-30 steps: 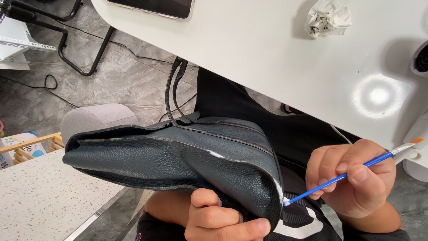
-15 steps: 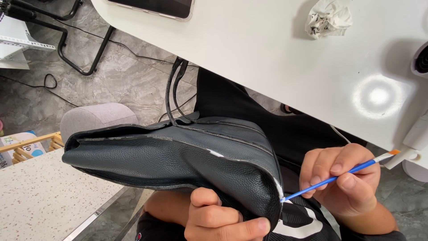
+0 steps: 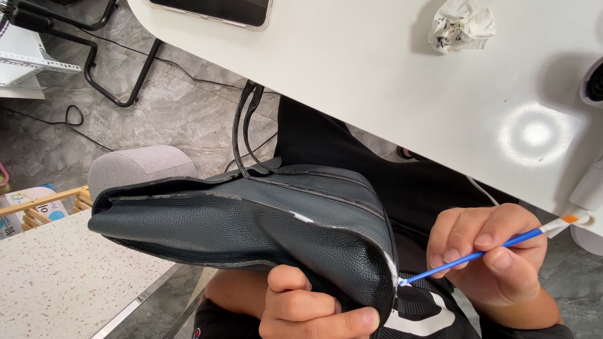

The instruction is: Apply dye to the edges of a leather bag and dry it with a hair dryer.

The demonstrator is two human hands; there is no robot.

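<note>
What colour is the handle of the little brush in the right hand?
Blue, with an orange band near its far end; the brush shows clearly in the head view, held in the right hand.

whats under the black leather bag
The left hand grips the bag from below, with a dark-clothed lap beneath. Further left, a speckled surface lies lower down. The bag hides the palm and most of the lap.

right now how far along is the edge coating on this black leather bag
Done: a white streak of coating shows partway along the upper edge of the black leather bag. In hand: the left hand grips the bag's corner while the right hand holds a blue brush, tip at the whitened corner edge. Left: the edge toward the far end looks mostly dull and uncoated.
</note>
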